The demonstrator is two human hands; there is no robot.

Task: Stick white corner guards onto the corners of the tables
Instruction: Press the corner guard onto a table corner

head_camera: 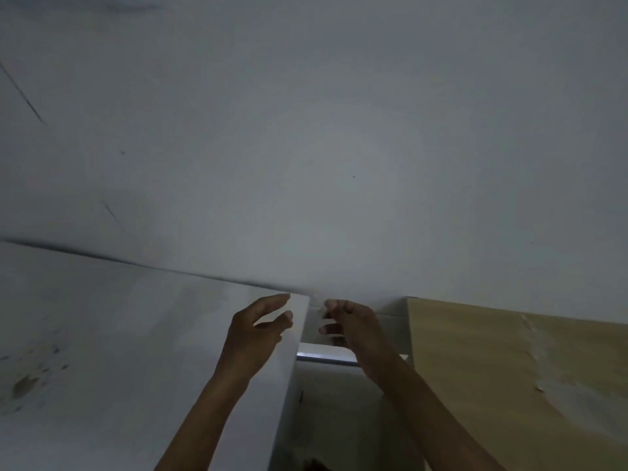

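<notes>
A white table fills the lower left, its far right corner meeting the wall near the middle of the view. My left hand hovers over that corner with fingers spread and nothing in it. My right hand is just to the right of the corner, fingertips pinched on a small pale, see-through piece that looks like a corner guard. The piece is blurred and partly hidden by my fingers. It sits close to the table's corner; whether it touches is unclear.
A light wooden table stands at the right, also against the grey wall. A narrow gap with a pale ledge runs between the two tables. Dark stains mark the white top at far left.
</notes>
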